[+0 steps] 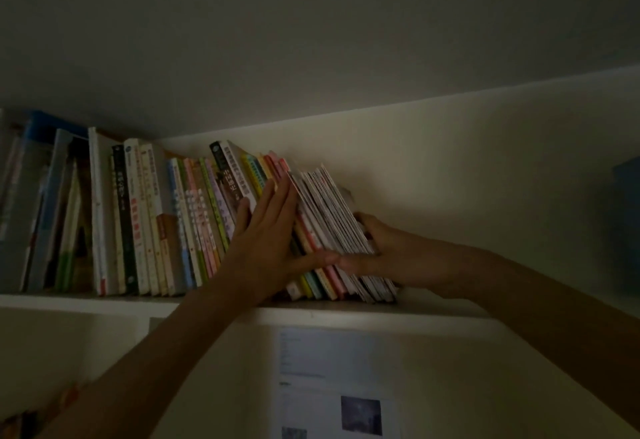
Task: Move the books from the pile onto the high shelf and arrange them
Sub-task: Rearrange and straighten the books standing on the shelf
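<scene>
The view is looking up in dim light at a high white shelf board (104, 301) running just beneath a pale ceiling (311, 40). A long row of colourful paperback books (145, 223) is standing along the shelf, spines outward; those at the far left are standing roughly upright, while those toward the middle are leaning with their tops to the left.

At the right end of the row, a bundle of thin, pale-covered booklets (332, 216) is resting on the shelf board, likewise tilted, and touching the pink and yellow spines beside it.

The left hand (266, 227) is reaching up with fingers straight and together, its palm lying flat against the spines where the bundle is meeting the row; the thumb is stretching out to the right across the lower spines. It is pressing, not gripping.

The right hand (367, 248) is holding the bundle from its outer right side, with fingers curling behind the booklets and the thumb crossing the lower front edges toward the left thumb. The two thumbs are nearly touching.

A dark blue box (627, 223) is sitting on the shelf at the far right, well apart from the books. Below the shelf, a printed white paper sheet (336, 383) bearing small dark photographs is hanging on the wall.
</scene>
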A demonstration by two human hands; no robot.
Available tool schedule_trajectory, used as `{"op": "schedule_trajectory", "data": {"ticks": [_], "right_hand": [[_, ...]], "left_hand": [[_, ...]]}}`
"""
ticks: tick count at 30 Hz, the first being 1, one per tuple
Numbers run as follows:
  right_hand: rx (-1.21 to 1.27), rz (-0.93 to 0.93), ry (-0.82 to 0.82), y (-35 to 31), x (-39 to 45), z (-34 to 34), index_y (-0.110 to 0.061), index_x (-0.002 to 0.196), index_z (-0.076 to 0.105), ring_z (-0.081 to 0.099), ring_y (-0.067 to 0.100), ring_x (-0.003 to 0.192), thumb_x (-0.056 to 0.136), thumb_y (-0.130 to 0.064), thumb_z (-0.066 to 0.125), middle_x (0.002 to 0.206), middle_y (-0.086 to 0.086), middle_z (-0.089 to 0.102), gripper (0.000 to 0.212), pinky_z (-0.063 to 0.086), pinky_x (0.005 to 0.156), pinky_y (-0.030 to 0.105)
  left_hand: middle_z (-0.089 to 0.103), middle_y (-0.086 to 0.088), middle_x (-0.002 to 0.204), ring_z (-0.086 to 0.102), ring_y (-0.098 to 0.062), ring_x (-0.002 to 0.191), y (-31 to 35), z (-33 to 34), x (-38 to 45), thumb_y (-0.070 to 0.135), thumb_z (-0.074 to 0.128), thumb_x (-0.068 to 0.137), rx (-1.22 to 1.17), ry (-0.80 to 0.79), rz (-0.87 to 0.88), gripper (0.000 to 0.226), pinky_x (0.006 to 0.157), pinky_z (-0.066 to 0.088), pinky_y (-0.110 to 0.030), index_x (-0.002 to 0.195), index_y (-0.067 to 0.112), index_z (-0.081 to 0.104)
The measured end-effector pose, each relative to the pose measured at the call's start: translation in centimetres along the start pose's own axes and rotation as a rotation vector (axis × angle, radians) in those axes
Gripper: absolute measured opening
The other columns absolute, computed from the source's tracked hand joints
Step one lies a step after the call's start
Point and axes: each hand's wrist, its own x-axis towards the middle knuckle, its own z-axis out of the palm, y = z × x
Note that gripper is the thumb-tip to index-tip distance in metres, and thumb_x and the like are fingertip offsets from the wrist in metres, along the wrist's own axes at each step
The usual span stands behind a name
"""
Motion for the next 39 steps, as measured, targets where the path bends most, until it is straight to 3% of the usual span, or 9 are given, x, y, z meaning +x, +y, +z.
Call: {"op": "schedule_trajectory", "data": {"ticks": [5, 7, 10, 16, 19, 23, 26, 31, 39], "right_hand": [[-0.230, 0.064, 0.242, -0.5, 1.2, 1.6, -0.024, 0.144, 0.020, 0.041, 0.013, 0.127, 0.069, -0.077, 0.053, 0.139, -0.007, 0.036, 0.098, 0.035, 0.106, 0.028], [-0.254, 0.101, 0.334, -1.4, 1.8, 2.1, -0.025, 0.149, -0.001, 0.027, 0.014, 0.135, 0.080, -0.067, 0.045, 0.147, -0.006, 0.021, 0.093, 0.020, 0.102, 0.019], [-0.373, 0.129, 0.405, -1.9, 2.7, 2.9, -0.021, 0.148, -0.015, 0.022, 0.023, 0.141, 0.090, -0.058, 0.033, 0.158, 0.005, 0.008, 0.084, 0.021, 0.112, 0.032], [-0.437, 0.128, 0.577, -1.5, 3.7, 4.0, -0.029, 0.144, 0.012, 0.053, 0.027, 0.114, 0.075, -0.074, 0.028, 0.137, 0.008, 0.046, 0.084, 0.045, 0.096, 0.045], [-0.367, 0.150, 0.652, -1.8, 3.6, 4.2, -0.027, 0.141, 0.020, 0.049, 0.027, 0.118, 0.071, -0.073, 0.046, 0.138, 0.009, 0.044, 0.087, 0.044, 0.098, 0.045], [-0.702, 0.036, 0.850, -3.7, 3.6, 4.7, -0.018, 0.147, 0.018, 0.023, 0.030, 0.138, 0.075, -0.071, 0.052, 0.152, 0.010, 0.023, 0.095, 0.023, 0.112, 0.051], [-0.763, -0.002, 0.767, -5.9, 5.4, 6.1, -0.020, 0.142, 0.029, 0.018, 0.029, 0.139, 0.073, -0.073, 0.048, 0.151, 0.010, 0.021, 0.089, 0.018, 0.113, 0.052], [-0.903, 0.242, 0.651, -6.3, 7.6, 6.9, -0.033, 0.147, 0.001, -0.013, 0.037, 0.142, 0.069, -0.078, 0.050, 0.157, 0.007, -0.013, 0.102, -0.001, 0.108, 0.065], [-0.926, 0.235, 0.650, -5.5, 7.8, 7.6, -0.029, 0.147, 0.002, -0.018, 0.032, 0.142, 0.070, -0.079, 0.047, 0.157, 0.002, -0.017, 0.102, -0.005, 0.110, 0.062]], "left_hand": [[0.001, -0.003, 0.158, 0.000, -0.015, 0.144, -1.0, 0.6, -1.1, 0.076, 0.026, 0.076, -0.175, 0.215, 0.035, 0.098, 0.117, 0.002, -0.042, 0.150, 0.015, 0.004], [0.009, -0.005, 0.156, 0.009, -0.015, 0.141, -2.0, 0.4, -1.5, 0.072, 0.032, 0.077, -0.271, 0.271, -0.019, 0.092, 0.117, 0.014, -0.043, 0.148, 0.018, 0.011], [0.004, -0.001, 0.157, 0.002, -0.004, 0.139, -3.0, 0.3, -1.8, 0.080, 0.033, 0.067, -0.326, 0.273, -0.076, 0.102, 0.116, 0.011, -0.038, 0.146, 0.026, -0.001], [0.000, -0.003, 0.157, -0.001, -0.016, 0.144, -2.8, 0.6, -2.7, 0.089, 0.040, 0.055, -0.430, 0.310, -0.223, 0.125, 0.118, 0.006, -0.045, 0.149, 0.017, 0.002], [0.013, -0.009, 0.154, 0.010, -0.021, 0.142, -3.9, 0.5, -4.2, 0.092, 0.042, 0.048, -0.434, 0.198, -0.338, 0.132, 0.117, 0.011, -0.041, 0.147, 0.012, 0.010], [0.045, -0.008, 0.129, 0.036, -0.010, 0.117, -5.9, -0.4, -4.4, 0.056, 0.050, 0.081, -0.563, 0.209, -0.284, 0.063, 0.096, 0.032, -0.022, 0.126, 0.011, 0.048], [0.054, -0.013, 0.118, 0.049, -0.023, 0.112, -7.7, -0.8, -2.7, 0.036, 0.054, 0.089, -0.562, 0.294, -0.357, 0.036, 0.098, 0.040, -0.032, 0.115, 0.012, 0.058], [0.058, -0.008, 0.109, 0.057, -0.022, 0.099, -9.1, -0.7, 0.0, 0.054, 0.061, 0.078, -0.769, 0.173, -0.459, 0.030, 0.086, 0.053, -0.043, 0.097, 0.032, 0.052], [0.053, -0.014, 0.114, 0.054, -0.030, 0.107, -9.2, -0.2, 0.2, 0.065, 0.060, 0.069, -0.874, 0.152, -0.461, 0.028, 0.089, 0.051, -0.049, 0.082, 0.044, 0.048]]}}
